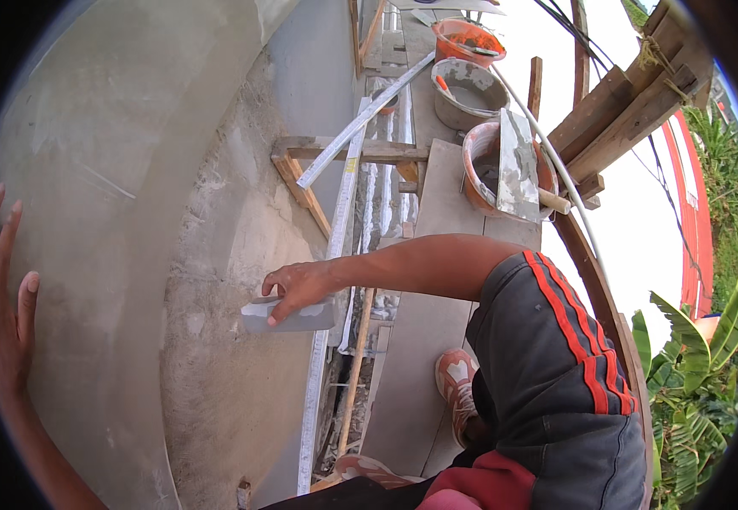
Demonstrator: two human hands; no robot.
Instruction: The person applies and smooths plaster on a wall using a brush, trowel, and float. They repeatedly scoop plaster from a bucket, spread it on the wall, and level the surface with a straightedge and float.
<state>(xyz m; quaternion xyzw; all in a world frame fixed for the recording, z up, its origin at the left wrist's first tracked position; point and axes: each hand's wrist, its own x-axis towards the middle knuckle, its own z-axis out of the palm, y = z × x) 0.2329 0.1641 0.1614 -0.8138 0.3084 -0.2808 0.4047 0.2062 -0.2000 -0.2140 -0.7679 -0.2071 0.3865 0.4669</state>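
My right hand (305, 285) has its fingers curled round a grey rectangular plastering trowel (311, 319), held close to the rough, unsmoothed strip of the wall (216, 280). Its handle is hidden under my fingers. At the far left, my left hand (3, 289) is open with fingers spread over the smooth grey plaster (88, 255). Whether the palm presses on that surface I cannot tell. Between the wall and the walkway, a long metal straightedge (322, 365) runs past my right hand. A second straight bar (369, 117) slants across a wooden bracket (301, 191).
Plank scaffolding (437, 340) lies under my feet. Ahead stand a bucket (477, 161) with a mortar-smeared board (518, 170) across it, a grey tub (462, 102) and an orange basin (462, 38). A pale pole (556, 161) and wooden beams (632, 110) edge the right side.
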